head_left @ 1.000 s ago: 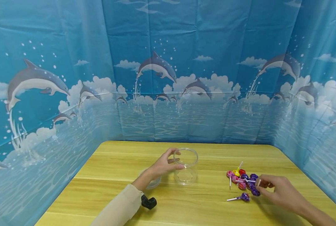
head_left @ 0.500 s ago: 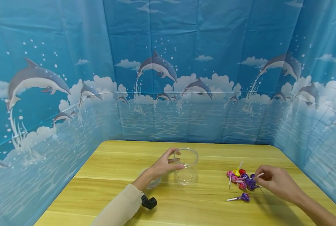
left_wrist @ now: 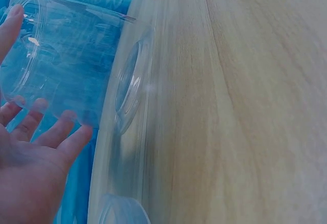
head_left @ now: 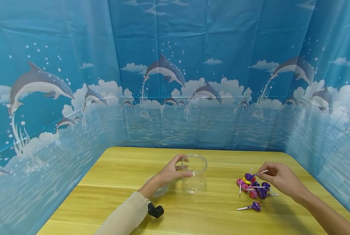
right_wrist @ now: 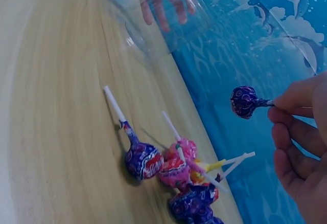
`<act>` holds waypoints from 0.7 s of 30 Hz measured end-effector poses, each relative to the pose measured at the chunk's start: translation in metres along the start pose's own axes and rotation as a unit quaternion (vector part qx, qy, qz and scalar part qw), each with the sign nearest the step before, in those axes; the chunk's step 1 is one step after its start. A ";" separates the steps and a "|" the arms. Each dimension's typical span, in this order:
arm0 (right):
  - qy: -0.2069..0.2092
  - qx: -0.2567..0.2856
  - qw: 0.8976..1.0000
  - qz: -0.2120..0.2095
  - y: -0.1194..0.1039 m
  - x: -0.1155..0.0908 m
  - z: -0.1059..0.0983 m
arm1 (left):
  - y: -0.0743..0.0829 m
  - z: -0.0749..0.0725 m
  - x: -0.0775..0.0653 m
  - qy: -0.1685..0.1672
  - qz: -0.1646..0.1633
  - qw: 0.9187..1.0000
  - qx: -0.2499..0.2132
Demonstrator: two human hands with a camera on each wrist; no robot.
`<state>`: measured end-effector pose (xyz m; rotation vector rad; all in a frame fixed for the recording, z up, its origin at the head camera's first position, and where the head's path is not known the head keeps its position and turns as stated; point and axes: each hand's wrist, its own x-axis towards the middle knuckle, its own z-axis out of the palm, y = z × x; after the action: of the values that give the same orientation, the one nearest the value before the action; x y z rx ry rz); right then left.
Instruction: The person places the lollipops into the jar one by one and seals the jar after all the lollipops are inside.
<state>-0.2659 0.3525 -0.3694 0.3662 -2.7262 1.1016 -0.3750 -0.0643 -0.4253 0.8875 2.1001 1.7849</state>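
My left hand [head_left: 169, 172] holds the side of a clear plastic jar [head_left: 194, 176], which stands upright and uncovered on the table. In the left wrist view the fingers [left_wrist: 61, 129] curve against one side of the jar, with the thumb at the opposite side. My right hand [head_left: 282, 181] pinches the white stick of a purple-wrapped lollipop [right_wrist: 244, 102] between thumb and forefinger, its head pointing left. It hangs above a pile of lollipops [head_left: 261, 193] in purple, pink, red and yellow wrappers.
One purple lollipop [head_left: 255, 206] lies apart, in front of the pile. A clear round lid [head_left: 160, 191] rests on the table beside the left forearm, partly hidden by it. A black device [head_left: 155, 211] sits at the left cuff. A dolphin-printed curtain [head_left: 175, 127] stands behind the wooden table.
The right hand has lifted a purple lollipop from the pile and moved it up and to the left. The left hand stays at the jar.
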 end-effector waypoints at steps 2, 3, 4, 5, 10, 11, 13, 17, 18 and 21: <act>-0.001 0.015 1.000 0.005 -0.003 0.004 0.001 | 0.000 0.000 0.000 -0.001 -0.001 1.000 -0.002; -0.001 0.020 1.000 0.005 -0.005 0.005 0.002 | 0.000 0.000 0.000 -0.001 -0.001 1.000 -0.002; -0.001 0.027 1.000 0.004 -0.006 0.007 0.003 | 0.000 0.000 0.000 -0.001 0.000 1.000 0.000; 0.001 0.033 0.999 0.003 -0.008 0.010 0.003 | 0.000 0.000 0.000 -0.002 0.000 1.000 0.002; 0.007 0.063 0.998 -0.004 -0.017 0.023 0.012 | 0.001 -0.002 -0.001 -0.003 0.002 1.000 0.017; 0.008 0.068 0.998 -0.004 -0.020 0.025 0.014 | 0.001 -0.002 -0.001 -0.003 0.002 1.000 0.018; 0.009 0.077 0.997 -0.006 -0.026 0.031 0.018 | 0.002 -0.003 -0.001 -0.005 -0.003 1.000 0.017; 0.012 0.096 0.995 -0.012 -0.037 0.043 0.026 | 0.003 -0.003 0.000 -0.008 -0.013 1.000 0.015; 0.013 0.101 0.995 -0.015 -0.039 0.046 0.028 | 0.002 -0.004 0.000 -0.009 -0.014 1.000 0.014; 0.013 0.123 0.992 -0.026 -0.045 0.054 0.036 | 0.001 -0.004 0.002 -0.014 -0.014 1.000 0.016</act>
<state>-0.3068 0.2870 -0.3514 0.4519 -2.5470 1.4214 -0.3787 -0.0664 -0.4230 0.8818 2.1183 1.7189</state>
